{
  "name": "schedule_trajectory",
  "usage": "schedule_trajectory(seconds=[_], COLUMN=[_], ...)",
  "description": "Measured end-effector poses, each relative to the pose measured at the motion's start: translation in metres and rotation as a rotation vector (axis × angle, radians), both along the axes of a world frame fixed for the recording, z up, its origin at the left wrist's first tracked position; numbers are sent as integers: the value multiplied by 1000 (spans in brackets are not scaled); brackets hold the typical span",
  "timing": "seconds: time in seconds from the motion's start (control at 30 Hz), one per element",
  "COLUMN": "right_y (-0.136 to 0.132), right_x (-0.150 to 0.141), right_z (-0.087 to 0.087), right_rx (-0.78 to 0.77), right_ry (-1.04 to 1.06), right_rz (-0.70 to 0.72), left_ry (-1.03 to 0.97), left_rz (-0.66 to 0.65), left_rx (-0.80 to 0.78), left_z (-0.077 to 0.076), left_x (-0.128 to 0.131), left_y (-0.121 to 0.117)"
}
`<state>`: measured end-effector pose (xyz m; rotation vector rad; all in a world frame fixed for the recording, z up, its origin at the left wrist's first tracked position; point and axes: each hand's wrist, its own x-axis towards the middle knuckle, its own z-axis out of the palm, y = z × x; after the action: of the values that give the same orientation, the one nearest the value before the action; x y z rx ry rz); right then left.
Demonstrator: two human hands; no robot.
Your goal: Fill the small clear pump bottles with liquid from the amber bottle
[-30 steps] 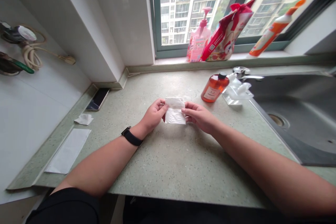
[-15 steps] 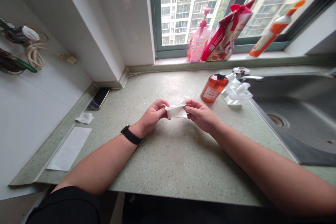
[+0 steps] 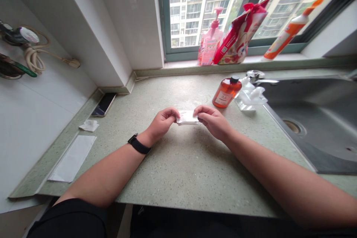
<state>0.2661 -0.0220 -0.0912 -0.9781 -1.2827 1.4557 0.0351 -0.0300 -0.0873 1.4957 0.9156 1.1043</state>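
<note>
Item: folded white paper tissue (image 3: 187, 118), soft flat rectangle, long axis lying 9-to-3, pinched at both short ends by left hand (image 3: 163, 122) and right hand (image 3: 212, 121), over speckled stone countertop (image 3: 184, 171); amber bottle (image 3: 226, 92) at 1 o'clock.

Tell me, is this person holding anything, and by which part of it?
Yes: a folded white tissue, held at its two opposite ends, one end pinched by the left hand, the other by the right hand.
</note>
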Motion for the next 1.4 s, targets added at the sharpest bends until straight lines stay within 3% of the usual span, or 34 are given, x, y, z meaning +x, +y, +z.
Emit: schedule_trajectory(seconds=[0.3,0.53,0.83,1.03,1.23,1.4], right_y=[1,2,-4,2,1,-3], right_x=[0,-1,0,15,24,23], right_z=[-5,-13,-13,-5,8,11], right_rx=[161,230,306,314,393,486], right_ry=[-141,-112,-270,-565,-1022,-1113], right_rz=[-6,-44,-43,76,319,411], left_ry=[196,-22,194,347,743,870], left_rz=[55,72,182,89,-80,-92], left_rx=[209,2,89,129,271,446], left_z=[-1,-5,-4,-2,3,2], left_x=[-3,-1,-1,1,3,4], left_y=[-1,-1,-2,-7,-20,-25])
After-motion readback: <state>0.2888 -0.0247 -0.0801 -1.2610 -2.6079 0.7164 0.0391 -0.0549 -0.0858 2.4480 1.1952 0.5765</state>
